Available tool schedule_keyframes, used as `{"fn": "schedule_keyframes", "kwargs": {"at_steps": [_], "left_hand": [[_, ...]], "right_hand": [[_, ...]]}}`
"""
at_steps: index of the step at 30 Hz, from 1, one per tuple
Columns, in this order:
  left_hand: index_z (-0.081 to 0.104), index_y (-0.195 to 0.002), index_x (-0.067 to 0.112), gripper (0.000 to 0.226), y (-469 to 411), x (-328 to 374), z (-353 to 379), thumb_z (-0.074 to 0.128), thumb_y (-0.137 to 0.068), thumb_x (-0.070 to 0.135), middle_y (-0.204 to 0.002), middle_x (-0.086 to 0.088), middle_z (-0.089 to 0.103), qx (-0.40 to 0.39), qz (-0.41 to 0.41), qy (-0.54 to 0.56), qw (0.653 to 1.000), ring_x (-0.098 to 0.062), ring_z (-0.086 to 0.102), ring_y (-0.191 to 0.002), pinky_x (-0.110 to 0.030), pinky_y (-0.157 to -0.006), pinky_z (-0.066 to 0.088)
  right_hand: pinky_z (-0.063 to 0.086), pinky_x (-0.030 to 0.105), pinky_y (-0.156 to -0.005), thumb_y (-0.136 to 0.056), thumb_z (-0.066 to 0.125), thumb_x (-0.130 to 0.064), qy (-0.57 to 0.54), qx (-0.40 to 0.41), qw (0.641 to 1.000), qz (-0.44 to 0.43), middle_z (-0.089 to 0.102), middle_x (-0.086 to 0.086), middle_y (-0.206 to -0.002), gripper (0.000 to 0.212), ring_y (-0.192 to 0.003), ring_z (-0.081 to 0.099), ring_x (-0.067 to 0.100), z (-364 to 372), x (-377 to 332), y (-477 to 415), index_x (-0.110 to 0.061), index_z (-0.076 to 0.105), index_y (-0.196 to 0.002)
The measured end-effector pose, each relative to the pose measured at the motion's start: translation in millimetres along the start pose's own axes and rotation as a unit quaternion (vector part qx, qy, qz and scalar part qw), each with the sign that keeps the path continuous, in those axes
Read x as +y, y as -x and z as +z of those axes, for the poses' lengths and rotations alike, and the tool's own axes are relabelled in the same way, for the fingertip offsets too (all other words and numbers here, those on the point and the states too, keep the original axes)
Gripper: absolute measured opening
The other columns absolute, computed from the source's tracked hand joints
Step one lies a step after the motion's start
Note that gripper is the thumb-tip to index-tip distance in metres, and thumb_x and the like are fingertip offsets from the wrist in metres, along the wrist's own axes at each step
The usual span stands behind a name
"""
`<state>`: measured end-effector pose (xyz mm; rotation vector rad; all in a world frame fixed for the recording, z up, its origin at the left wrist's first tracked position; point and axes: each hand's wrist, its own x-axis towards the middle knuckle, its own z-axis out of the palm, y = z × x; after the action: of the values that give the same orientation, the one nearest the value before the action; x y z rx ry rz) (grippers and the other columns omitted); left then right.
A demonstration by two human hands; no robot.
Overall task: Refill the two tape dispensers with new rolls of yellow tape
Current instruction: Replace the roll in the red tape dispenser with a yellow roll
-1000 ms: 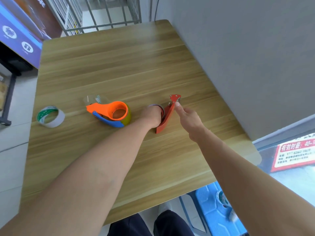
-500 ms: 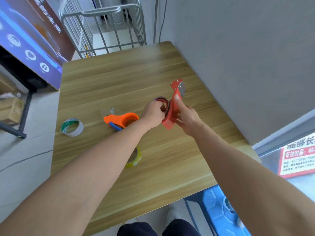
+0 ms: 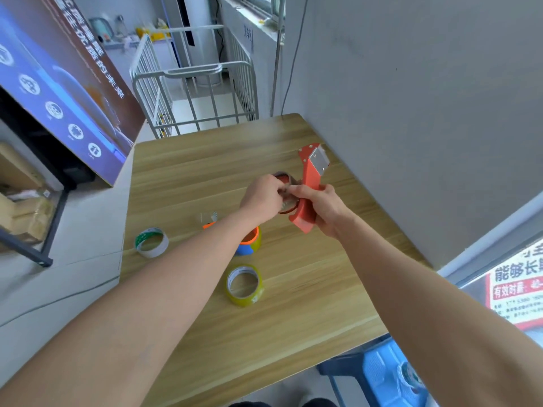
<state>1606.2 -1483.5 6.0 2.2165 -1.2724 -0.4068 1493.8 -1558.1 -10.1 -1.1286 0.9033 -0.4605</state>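
Left third of frame: a white-and-green tape roll [image 3: 151,241] lies flat on the wooden table [image 3: 293,318], well apart from the work and not yellow. Probably not needed.

Lower centre: one yellow tape roll [image 3: 244,284] lies flat on the table, hole upward, untouched. Just above it in the frame, the orange-and-blue dispenser [image 3: 248,243] rests on the table, largely hidden behind the left forearm; a yellowish edge shows at its side, but I cannot tell whether a roll is seated in it.

Centre: left hand [image 3: 261,196] held above the table, fingers curled around the worn roll or core [image 3: 283,179] sitting in the red dispenser [image 3: 308,195]. The exact pinch is hidden by the knuckles; the fingers look closed on it, not spread.

Right of centre: right hand [image 3: 321,208] wraps the lower body of the red dispenser, fingers pressed firmly around it. The dispenser's long axis runs from lower centre up toward the upper right, metal blade plate at the top end.

Judgement: step in hand is stripping the old core from the red dispenser. The core lies directly to the left of the right-hand grip, on the dispenser's left face, so it must come off sideways toward frame left, across the long axis. The left hand is nearer and already on it. The new yellow roll lies below both hands, closer to the left.
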Motion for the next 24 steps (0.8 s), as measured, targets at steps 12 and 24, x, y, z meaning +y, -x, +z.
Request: {"fn": "schedule_keyframes", "kwargs": {"at_steps": [12, 24], "left_hand": [[0.064, -0.073, 0.006, 0.012, -2.0, -21.7, 8.9, 0.067, -0.080, 0.015, -0.071, -0.007, 0.050, 0.027, -0.063, 0.160, 0.985, -0.019, 0.042, -0.066, -0.023, -0.052, 0.030], [0.069, -0.083, -0.002, 0.019, 5.5, -52.9, 114.5, 0.062, -0.081, 0.015, -0.082, -0.017, 0.062, -0.173, 0.000, -0.082, 0.982, -0.027, 0.054, -0.087, -0.031, -0.068, 0.036]], "right_hand": [[0.055, 0.046, -0.088, -0.066, 0.083, -0.029, 0.167, 0.157, 0.973, 0.021, 0.050, 0.000, -0.089, 0.075, -0.098, 0.063, 0.028, -16.0, 8.9, 3.9, -0.017, 0.024, -0.111], [0.051, 0.037, -0.089, -0.072, 0.080, -0.031, 0.104, 0.208, 0.972, 0.011, 0.052, 0.004, -0.114, 0.082, -0.101, 0.059, 0.021, -69.5, 33.2, 3.0, -0.008, 0.027, -0.130]]}}
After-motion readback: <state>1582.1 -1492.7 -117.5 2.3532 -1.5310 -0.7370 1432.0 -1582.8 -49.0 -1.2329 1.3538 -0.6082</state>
